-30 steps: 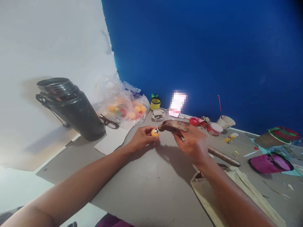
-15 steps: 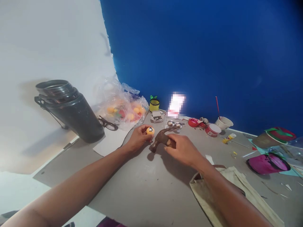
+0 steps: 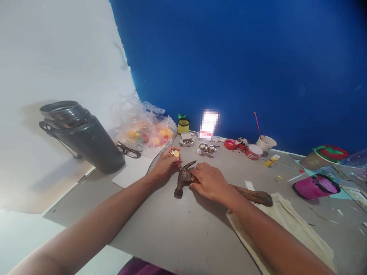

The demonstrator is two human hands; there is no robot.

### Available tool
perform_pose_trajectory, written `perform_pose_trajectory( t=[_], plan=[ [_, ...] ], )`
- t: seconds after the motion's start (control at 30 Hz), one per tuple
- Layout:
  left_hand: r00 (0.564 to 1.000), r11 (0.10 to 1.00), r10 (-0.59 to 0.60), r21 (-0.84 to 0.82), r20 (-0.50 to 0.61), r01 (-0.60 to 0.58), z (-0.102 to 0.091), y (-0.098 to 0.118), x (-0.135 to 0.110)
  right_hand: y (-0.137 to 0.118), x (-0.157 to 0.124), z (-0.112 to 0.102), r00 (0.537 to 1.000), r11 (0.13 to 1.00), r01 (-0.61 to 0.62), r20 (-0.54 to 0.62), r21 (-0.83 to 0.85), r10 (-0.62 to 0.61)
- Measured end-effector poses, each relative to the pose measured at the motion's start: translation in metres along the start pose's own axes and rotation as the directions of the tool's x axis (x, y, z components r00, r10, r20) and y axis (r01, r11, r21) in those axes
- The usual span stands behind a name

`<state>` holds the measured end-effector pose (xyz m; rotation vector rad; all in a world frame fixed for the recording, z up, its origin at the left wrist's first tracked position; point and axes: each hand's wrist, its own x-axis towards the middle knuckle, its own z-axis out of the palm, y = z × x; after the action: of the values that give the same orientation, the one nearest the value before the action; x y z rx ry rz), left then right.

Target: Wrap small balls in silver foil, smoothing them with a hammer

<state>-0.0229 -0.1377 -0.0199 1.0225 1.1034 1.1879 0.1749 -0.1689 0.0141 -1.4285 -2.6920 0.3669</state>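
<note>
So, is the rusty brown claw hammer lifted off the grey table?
No, the rusty brown claw hammer lies on the grey table, held by the right hand.

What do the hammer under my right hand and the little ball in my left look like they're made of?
Hammer: the head looks like dull, rust-brown metal; the handle looks like worn, matte brown wood. Ball: probably smooth orange plastic, with a shiny silvery spot; too small to be sure.

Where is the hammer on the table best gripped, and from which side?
Probably by the wooden handle, from above on the right: the hammer lies flat, metal head leftward, handle running long and bare beyond the right hand closed at its neck.
</note>
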Motion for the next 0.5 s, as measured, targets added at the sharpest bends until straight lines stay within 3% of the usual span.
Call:
perform_pose_trajectory(
  t=[0.1,0.17,0.23,0.27,0.33,0.37,0.5],
  plan=[
    [0.999,0.999,-0.024,-0.036,0.028,0.025,0.001,0.005,0.006,0.003,0.003,0.005,0.999,1.0,0.022,0.027,0.001,-0.022],
    [1.0,0.994,0.014,0.109,0.004,-0.014,0.002,0.011,0.014,0.005,0.005,0.008,0.998,0.999,0.038,0.044,0.019,-0.039],
    [0.996,0.925,0.086,0.371,0.004,-0.082,0.003,0.02,0.029,0.007,0.006,0.009,0.997,0.998,0.053,0.05,0.036,-0.054],
    [0.987,0.829,0.163,0.541,0.009,-0.142,0.004,0.026,0.039,0.007,0.006,0.01,0.997,0.997,0.059,0.05,0.045,-0.061],
    [0.938,0.445,0.308,0.846,0.162,-0.292,0.008,0.036,0.062,0.007,0.006,0.009,0.996,0.996,0.067,0.048,0.056,-0.07],
    [0.93,0.367,0.309,0.877,0.199,-0.31,0.01,0.041,0.075,0.007,0.006,0.008,0.996,0.996,0.069,0.047,0.06,-0.072],
    [0.928,0.198,0.208,0.915,0.31,-0.351,0.021,0.052,0.117,0.008,0.007,0.007,0.996,0.995,0.071,0.053,0.069,-0.074]
  ],
)
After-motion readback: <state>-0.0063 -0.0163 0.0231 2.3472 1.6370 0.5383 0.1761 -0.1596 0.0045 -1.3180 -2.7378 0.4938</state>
